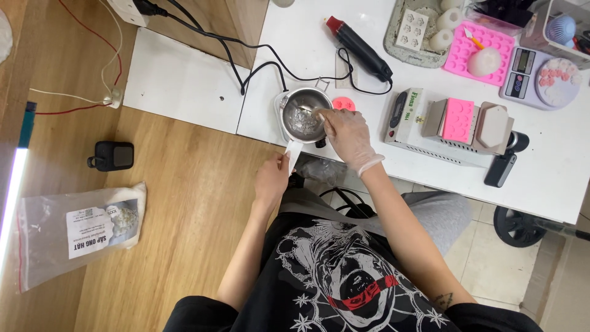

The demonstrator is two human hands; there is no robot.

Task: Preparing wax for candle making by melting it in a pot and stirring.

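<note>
A small metal melting pot [303, 114] with pale flakes inside stands near the front edge of a white table [295, 37]. My left hand [272, 178], bare, grips the pot's white handle [293, 154], which sticks out over the table edge. My right hand [346, 132], in a thin clear glove, holds a metal spoon [305, 110] whose bowl is down in the pot among the flakes.
A small pink round mould [343, 103] lies right of the pot. Further right sit a heating plate box [430, 126] with a pink silicone mould, a black heat gun [359, 46], a scale [541, 77], a pink tray. A plastic bag of wax [74, 230] lies on the wooden floor.
</note>
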